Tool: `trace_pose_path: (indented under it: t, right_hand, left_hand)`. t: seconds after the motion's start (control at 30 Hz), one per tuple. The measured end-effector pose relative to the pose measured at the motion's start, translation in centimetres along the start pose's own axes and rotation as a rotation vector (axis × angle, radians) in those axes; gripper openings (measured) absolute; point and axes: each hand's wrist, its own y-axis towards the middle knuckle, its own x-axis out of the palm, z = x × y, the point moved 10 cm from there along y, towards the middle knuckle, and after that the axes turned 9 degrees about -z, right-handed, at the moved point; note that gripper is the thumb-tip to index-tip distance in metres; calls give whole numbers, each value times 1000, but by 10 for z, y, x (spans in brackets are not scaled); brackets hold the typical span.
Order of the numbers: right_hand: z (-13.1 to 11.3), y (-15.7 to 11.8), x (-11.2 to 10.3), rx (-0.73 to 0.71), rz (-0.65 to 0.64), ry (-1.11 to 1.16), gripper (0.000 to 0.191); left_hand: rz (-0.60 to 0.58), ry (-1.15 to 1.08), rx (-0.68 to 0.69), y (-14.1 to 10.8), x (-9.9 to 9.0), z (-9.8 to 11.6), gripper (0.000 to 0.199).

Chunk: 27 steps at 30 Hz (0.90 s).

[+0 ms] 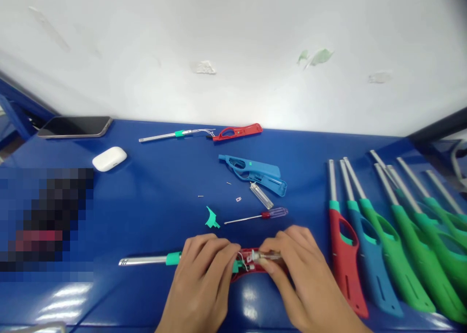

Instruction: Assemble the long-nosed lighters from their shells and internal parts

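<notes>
An opened red gas lighter (241,277) lies on the table in front of me, its inner parts, thin white wires and green trigger piece showing. Its silver tube (144,260) with a green collar points left. My left hand (204,274) is closed over the collar end of the lighter, covering part of it. With thumb and fingers, my right hand (295,270) pinches a clear fuel tank (270,256) at the red shell; much of the tank is hidden. Just beyond my hands are a loose green trigger (212,218) and a screwdriver (255,216) with a clear and red handle.
Blue shell halves (253,172), another clear tank (261,196), small screws and a red shell with wired tube (237,131) lie farther back. Several whole lighters (379,255) line the right side. A phone (75,127) and white earbud case (109,158) sit at left, before a white wall.
</notes>
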Motion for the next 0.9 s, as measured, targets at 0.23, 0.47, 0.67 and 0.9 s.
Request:
trace_pose_path:
  t: [0.23, 0.47, 0.67, 0.9]
  right_hand:
    - [0, 2, 8, 2, 28, 25, 14]
    - [0, 1, 8, -15, 36, 13, 14]
    - [-2, 2, 5, -29, 49, -4, 14]
    - [-6, 3, 4, -51, 50, -45, 16]
  left_hand:
    - [-41, 6, 16, 1, 3, 4, 18]
    - [-59, 31, 29, 1, 3, 3, 24]
    - [-58, 65, 28, -1, 5, 3, 29]
    - [-71, 73, 34, -2, 4, 3, 29]
